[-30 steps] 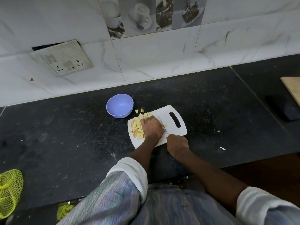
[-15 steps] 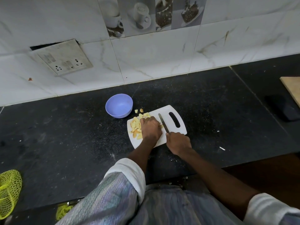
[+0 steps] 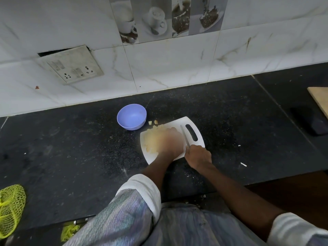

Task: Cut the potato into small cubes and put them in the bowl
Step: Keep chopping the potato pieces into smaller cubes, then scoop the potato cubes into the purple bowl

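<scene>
White board [image 3: 198, 137] as landmark | right hand [image 3: 198, 155] grips knife [image 3: 184, 136] at its near edge, blade parked | left hand [image 3: 168, 142] blurred over potato cubes [image 3: 150, 142], grip unclear | bowl [image 3: 131, 116] just beyond, handy for loading

A second ago the left hand [image 3: 168, 142] sat sharp and steady on the potato pieces [image 3: 150, 141] over the white cutting board [image 3: 179, 122]; now it is a smear of motion blur across the pile, its fingers impossible to make out. The knife [image 3: 184, 136] was hidden low beside that hand at first. Its blade now lies in plain sight, right of the hand and beside the board's handle slot, gripped by the right hand [image 3: 198, 156].
</scene>
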